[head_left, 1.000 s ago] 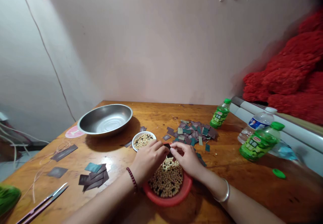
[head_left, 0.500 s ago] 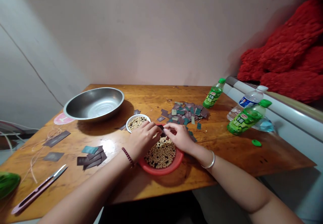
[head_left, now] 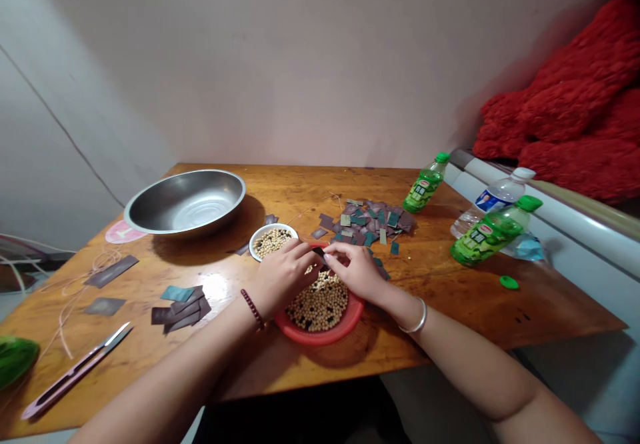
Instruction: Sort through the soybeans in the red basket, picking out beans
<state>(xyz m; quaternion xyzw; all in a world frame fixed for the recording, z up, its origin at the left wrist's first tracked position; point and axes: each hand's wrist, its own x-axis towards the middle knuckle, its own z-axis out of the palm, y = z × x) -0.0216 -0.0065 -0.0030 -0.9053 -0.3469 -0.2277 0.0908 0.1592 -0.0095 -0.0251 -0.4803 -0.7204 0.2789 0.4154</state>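
Note:
Over the far side of a red bowl (head_left: 325, 339), my left hand (head_left: 285, 272) and my right hand (head_left: 359, 272) meet with fingers closed. Pinched between them is a small dark fabric piece (head_left: 319, 252), mostly hidden by the fingers. Pale round beans (head_left: 320, 305) mixed with black ones fill the red bowl. Just beyond my left hand stands a white bowl (head_left: 254, 249) holding similar beans. A loose heap of small brown and green fabric pieces (head_left: 373, 223) lies past my right hand.
At the left are a steel basin (head_left: 185, 231), larger fabric strips (head_left: 186, 312), thread (head_left: 67, 304) and a pink-handled knife (head_left: 75, 374). Green-labelled bottles (head_left: 487, 232), a clear bottle (head_left: 477, 207) and a green cap (head_left: 509, 283) stand or lie right. Red fluffy material (head_left: 570, 111) is piled behind.
Both hands stay over the red bowl with the dark fabric piece between them, with barely any finger movement. The camera view has shifted very slightly.

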